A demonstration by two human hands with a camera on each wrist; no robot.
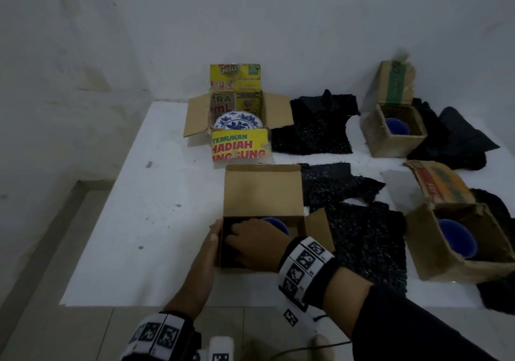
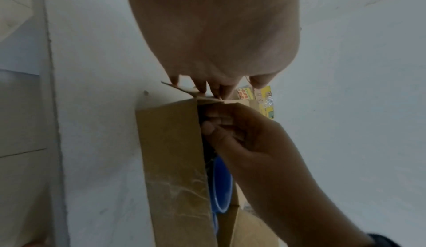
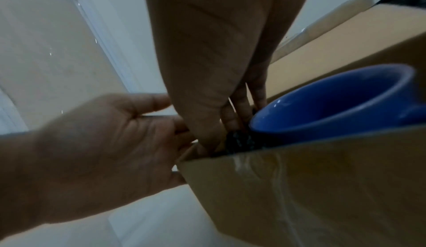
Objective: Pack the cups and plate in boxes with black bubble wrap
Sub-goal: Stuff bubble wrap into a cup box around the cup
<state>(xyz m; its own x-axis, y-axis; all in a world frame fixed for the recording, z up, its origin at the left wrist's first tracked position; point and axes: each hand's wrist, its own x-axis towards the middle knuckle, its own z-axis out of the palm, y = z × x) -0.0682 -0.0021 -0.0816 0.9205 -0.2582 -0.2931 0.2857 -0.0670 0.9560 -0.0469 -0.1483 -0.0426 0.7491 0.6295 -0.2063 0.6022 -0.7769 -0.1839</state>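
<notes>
An open brown box (image 1: 262, 193) stands near the table's front edge with a blue cup (image 1: 274, 222) inside. My right hand (image 1: 250, 239) reaches into the box's left part. Its thumb and fingers (image 3: 239, 112) pinch a wad of black bubble wrap (image 3: 239, 141) down in the gap beside the blue cup (image 3: 334, 101). My left hand (image 1: 210, 245) lies flat against the outside of the box's left wall, its fingertips (image 2: 200, 86) on the side flap. The blue-and-white plate (image 1: 238, 122) lies in the yellow printed box (image 1: 239, 143) at the back.
Two more open boxes (image 1: 395, 137) (image 1: 457, 263) on the right each hold a blue cup. Loose black bubble wrap sheets (image 1: 315, 129) (image 1: 365, 238) lie between the boxes. The white table (image 1: 139, 221) ends just before my wrists; a wall stands behind.
</notes>
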